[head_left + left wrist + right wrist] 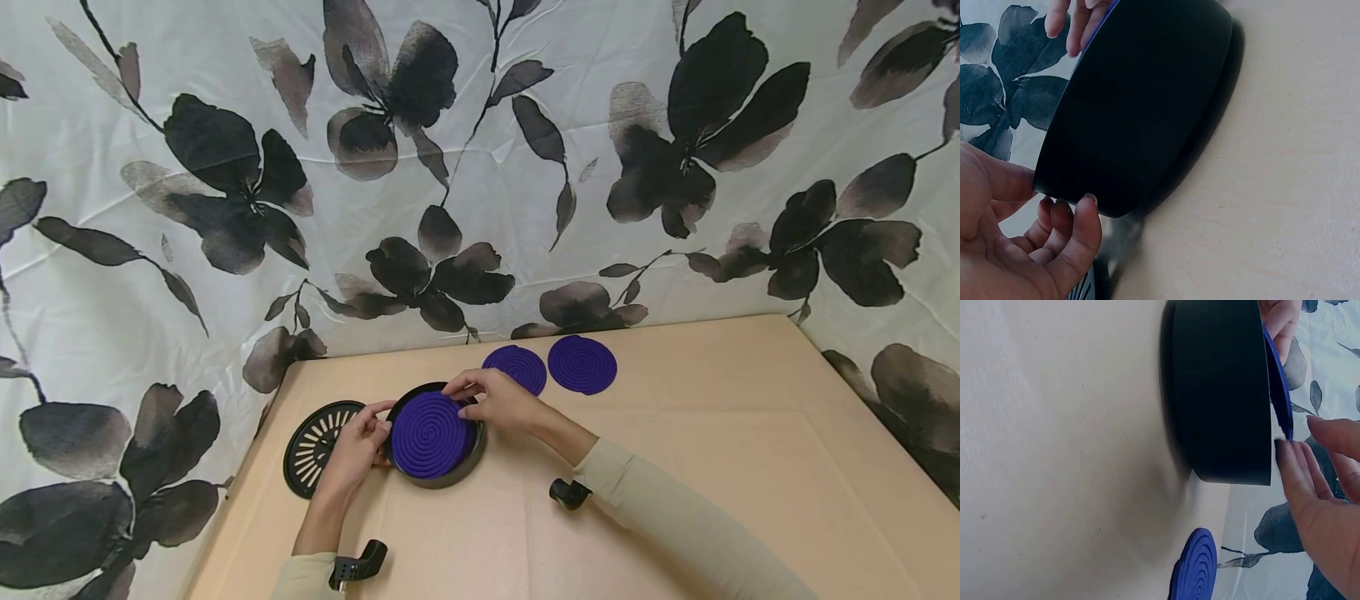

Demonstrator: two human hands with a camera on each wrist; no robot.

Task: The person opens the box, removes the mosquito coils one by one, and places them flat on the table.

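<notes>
A purple spiral coaster (430, 437) lies tilted across the mouth of a black round holder (450, 478). My right hand (501, 402) pinches the coaster's upper right edge between thumb and fingers; in the right wrist view the coaster (1280, 394) slants up out of the rim. On the other side, my left hand (354, 448) grips the holder's left side. From the left wrist view, its thumb and curled fingertips press on the wall of the holder (1135, 106). The holder's inside is mostly hidden beneath the coaster.
Left of the holder lies a black slotted round lid (306, 454), partly behind the left hand. Two more purple spiral coasters, one (517, 367) partly behind the right hand and another (582, 364), lie at the table's back. A floral cloth (525, 208) hangs behind the wooden table (712, 450).
</notes>
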